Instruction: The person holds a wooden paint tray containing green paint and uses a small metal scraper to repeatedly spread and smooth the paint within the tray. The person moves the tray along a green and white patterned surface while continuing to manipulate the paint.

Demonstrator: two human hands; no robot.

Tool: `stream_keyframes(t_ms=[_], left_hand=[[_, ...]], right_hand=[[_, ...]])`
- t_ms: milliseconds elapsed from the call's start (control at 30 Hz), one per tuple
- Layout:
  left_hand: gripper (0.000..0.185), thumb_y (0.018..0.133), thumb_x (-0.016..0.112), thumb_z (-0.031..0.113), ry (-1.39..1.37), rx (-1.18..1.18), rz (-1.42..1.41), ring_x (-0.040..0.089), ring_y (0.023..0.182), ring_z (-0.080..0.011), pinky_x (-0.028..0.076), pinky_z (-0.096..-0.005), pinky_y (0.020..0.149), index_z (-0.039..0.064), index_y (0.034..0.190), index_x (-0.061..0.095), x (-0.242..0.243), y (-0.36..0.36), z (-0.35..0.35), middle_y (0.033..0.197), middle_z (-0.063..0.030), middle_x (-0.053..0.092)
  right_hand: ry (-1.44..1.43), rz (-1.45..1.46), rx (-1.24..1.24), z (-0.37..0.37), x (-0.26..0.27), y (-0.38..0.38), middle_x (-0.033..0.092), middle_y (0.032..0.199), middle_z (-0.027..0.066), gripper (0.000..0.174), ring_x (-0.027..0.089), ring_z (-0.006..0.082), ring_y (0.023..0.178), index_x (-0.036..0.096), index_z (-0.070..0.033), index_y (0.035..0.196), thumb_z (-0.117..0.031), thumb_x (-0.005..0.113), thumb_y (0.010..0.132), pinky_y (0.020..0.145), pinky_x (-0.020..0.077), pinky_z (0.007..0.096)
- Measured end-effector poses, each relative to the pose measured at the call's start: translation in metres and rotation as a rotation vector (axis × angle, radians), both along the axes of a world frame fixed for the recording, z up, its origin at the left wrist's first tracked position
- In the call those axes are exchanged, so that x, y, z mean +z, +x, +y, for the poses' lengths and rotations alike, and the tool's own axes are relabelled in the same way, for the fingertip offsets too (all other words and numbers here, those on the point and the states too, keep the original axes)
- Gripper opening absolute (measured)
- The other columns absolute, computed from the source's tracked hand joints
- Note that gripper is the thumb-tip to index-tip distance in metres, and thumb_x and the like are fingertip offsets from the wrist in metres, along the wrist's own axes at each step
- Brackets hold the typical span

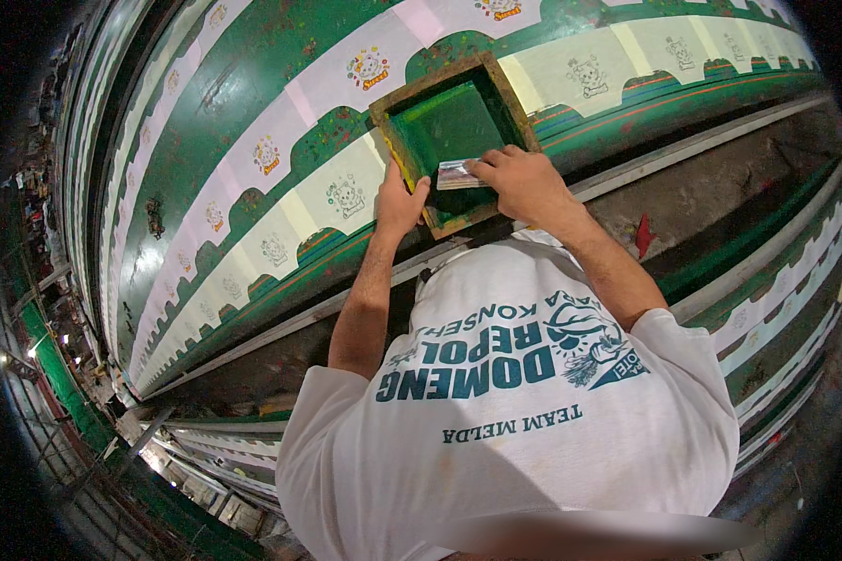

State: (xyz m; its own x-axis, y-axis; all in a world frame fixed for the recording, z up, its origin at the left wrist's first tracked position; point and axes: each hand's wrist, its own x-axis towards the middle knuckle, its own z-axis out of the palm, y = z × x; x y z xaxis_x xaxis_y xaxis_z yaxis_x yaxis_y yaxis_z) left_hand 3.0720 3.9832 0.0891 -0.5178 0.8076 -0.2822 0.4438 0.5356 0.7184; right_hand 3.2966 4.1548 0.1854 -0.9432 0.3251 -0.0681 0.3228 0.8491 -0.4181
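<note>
A wood-framed printing screen with green ink inside rests tilted over a row of pale yellow cut pieces at the green table's near edge. My left hand grips the frame's left side near its lower corner. In my right hand is a squeegee, held inside the frame near its lower edge; the blade's contact with the mesh cannot be told. Printed cat figures mark the yellow pieces on both sides of the frame. Beyond them runs a row of pink pieces bearing coloured cat prints.
The long green table curves away to both sides, with a rail along its near edge. A dark aisle floor with a red scrap lies to the right. Behind me stands another table with printed pieces.
</note>
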Motion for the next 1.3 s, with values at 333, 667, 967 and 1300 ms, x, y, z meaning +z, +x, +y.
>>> stream_keyframes(t_ms=[333,667,967,1300], left_hand=[[0.076,0.094,0.075,0.028,-0.01,0.039,0.007,0.073,0.104,-0.0507,0.059,-0.0555,0.088,0.001,0.156,0.041,-0.001,0.003,-0.002,0.116,-0.0283,0.076],[0.074,0.097,0.07,0.029,-0.053,0.012,0.02,0.071,0.108,-0.054,0.057,-0.0569,0.093,-0.003,0.155,0.038,0.018,0.009,0.005,0.117,-0.0322,0.074],[0.091,0.098,0.067,0.041,-0.195,-0.006,0.036,0.068,0.113,-0.056,0.054,-0.0584,0.101,-0.009,0.163,0.027,0.022,0.007,0.008,0.123,-0.0394,0.07],[0.087,0.099,0.065,0.044,-0.184,-0.024,0.05,0.07,0.108,-0.0563,0.057,-0.0599,0.096,-0.01,0.159,0.031,0.034,0.009,0.009,0.118,-0.0398,0.071]], right_hand=[[-0.037,-0.055,0.175,0.009,0.006,0.0,0.077,0.103,0.0147,0.04,0.076,0.0344,0.099,0.077,-0.014,0.123,-0.007,0.073,0.083,0.083,0.0637,0.0474],[-0.016,0.08,-0.037,0.081,-0.014,-0.097,0.079,0.108,0.0157,0.05,0.076,0.0381,0.101,0.079,-0.016,0.128,0.003,0.07,0.082,0.088,0.0617,0.0498],[-0.049,-0.01,-0.036,0.017,-0.007,-0.028,0.079,0.113,0.013,0.051,0.072,0.0364,0.112,0.078,-0.015,0.13,0.003,0.069,0.083,0.096,0.0599,0.047],[0.024,-0.159,-0.028,0.053,-0.011,-0.058,0.079,0.108,0.0161,0.044,0.073,0.0402,0.101,0.079,-0.014,0.126,0.001,0.068,0.086,0.088,0.0594,0.0503]])
